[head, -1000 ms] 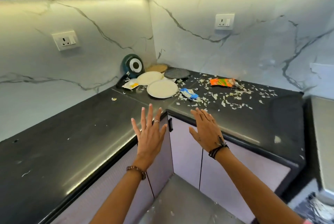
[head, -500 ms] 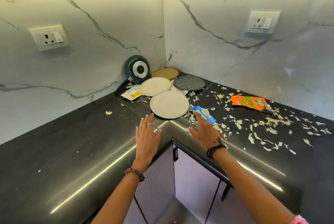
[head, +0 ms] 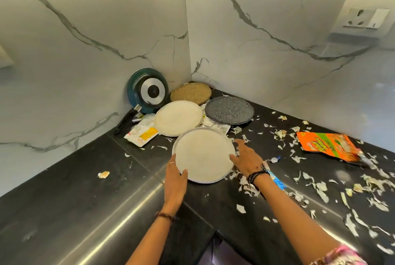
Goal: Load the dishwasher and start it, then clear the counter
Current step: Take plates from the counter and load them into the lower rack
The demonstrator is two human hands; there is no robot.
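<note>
Two hands (head: 176,176) (head: 245,157) beside flat plate (head: 204,154)

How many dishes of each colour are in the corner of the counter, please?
White plates: 2
Grey speckled plate: 1
Tan woven plate: 1
Teal pan: 1
Total: 5

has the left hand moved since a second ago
Yes. The left hand has gone forward across the counter edge and now touches the near white plate at its left rim.
</note>
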